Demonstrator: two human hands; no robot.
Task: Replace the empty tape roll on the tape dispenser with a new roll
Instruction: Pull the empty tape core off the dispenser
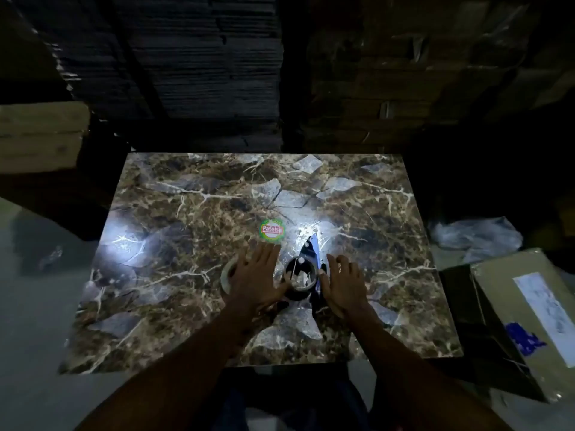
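A tape dispenser (pixel 306 256) with a blue and black frame lies on the marble-patterned table (pixel 186 213), near its middle front. An empty tape roll (pixel 299 279) sits on the dispenser's hub. My left hand (pixel 258 279) hovers with fingers spread just left of the empty roll, its thumb close to the roll's edge. Under that hand a new tape roll (pixel 227 275) lies on the table, partly hidden. My right hand (pixel 342 286) is spread flat just right of the dispenser, holding nothing.
A round green and red sticker (pixel 272 230) is on the table beyond my hands. A cardboard box (pixel 522 321) with a label stands at the right, crumpled plastic (pixel 476 234) behind it. Stacked cardboard fills the dark background. The room is dim.
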